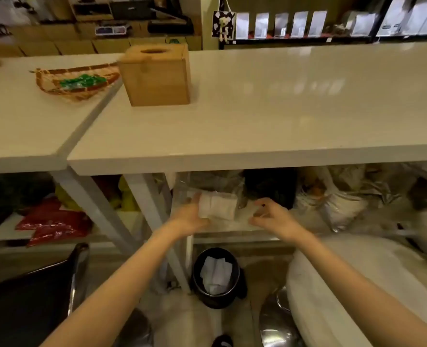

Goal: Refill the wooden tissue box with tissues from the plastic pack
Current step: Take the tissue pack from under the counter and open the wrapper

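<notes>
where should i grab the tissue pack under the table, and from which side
Take the tissue pack by its two short ends, one hand on each, coming in from the front. It lies on the low shelf with table legs to its left and bags behind, so the front is the open side. The left hand and right hand already flank it.

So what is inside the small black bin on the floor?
Crumpled white paper lies inside the black bin. Anything beneath that paper is covered and cannot be seen.

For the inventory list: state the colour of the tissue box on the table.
Light brown wood; the tissue box shows in the head view.
</notes>
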A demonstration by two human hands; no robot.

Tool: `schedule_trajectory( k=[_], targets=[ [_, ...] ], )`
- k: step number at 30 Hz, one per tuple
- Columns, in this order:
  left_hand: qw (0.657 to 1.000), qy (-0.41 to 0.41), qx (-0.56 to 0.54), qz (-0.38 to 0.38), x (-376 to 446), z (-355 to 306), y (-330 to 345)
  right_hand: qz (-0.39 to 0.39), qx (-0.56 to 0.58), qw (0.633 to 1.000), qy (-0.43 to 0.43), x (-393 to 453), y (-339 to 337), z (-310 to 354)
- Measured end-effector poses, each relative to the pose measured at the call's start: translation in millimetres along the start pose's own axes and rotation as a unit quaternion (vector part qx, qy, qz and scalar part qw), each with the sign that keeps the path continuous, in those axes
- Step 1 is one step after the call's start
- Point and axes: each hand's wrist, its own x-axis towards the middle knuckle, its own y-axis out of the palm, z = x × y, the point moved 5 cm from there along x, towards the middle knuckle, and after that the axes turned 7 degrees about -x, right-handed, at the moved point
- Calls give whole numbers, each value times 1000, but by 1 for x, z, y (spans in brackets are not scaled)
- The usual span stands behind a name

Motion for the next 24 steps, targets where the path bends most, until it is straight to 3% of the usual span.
schedule_trajectory(
  k=[2,8,11,13,16,18,24],
  targets=[
    [998,34,32,-46,26,8,4,-60,54,997,8,22,12,-16],
    [976,63,169,-123,120,46,15,-132,94,985,57,102,57,-69],
    [947,130,220,-195,150,49,14,-148,110,981,52,134,73,-89],
    [943,117,241,-197,169,52,14,-146,138,978,51,153,84,-99],
    [970,49,183,-153,189,57,16,-125,161,977,68,173,98,-105],
    [977,31,118,-173,194,58,11,-119,170,976,69,180,104,-104],
    [974,44,103,-197,184,61,2,-124,133,978,102,179,107,-99]
  ],
)
